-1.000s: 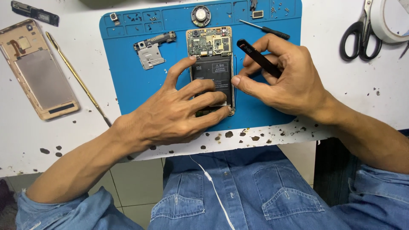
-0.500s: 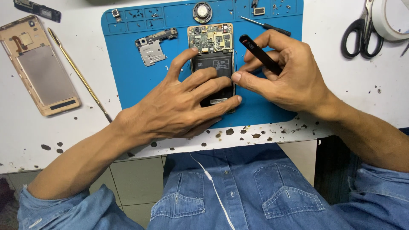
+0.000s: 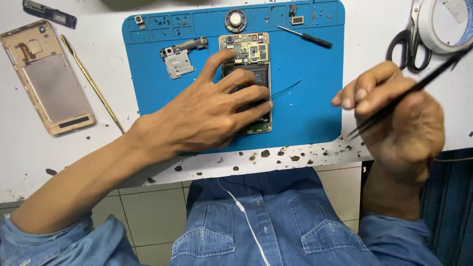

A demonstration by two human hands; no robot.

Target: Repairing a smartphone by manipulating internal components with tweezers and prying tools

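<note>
Left hand point(image 3: 217, 111) presses flat on the opened phone point(image 3: 246, 74) — steadying it. Right hand point(image 3: 399, 120) pinches black tweezers point(image 3: 419, 86), lifted clear; next needs a careful return to the board.

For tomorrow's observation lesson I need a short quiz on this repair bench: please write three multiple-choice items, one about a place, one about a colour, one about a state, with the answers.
1. Where does the gold back cover lie?
A. on the white table left of the mat
B. on the mat beside the scissors
C. in the person's lap

2. What colour is the work mat?
A. green
B. blue
C. red

3. What is the left hand doing?
A. hanging off the table edge
B. gripping the scissors
C. pressing flat on the opened phone

Answers: 1 A, the cover sits on bare table beyond the mat's left edge. 2 B, the mat is bright blue. 3 C, its fingers spread over the phone's battery, while the right hand holds black tweezers off to the side.
</note>
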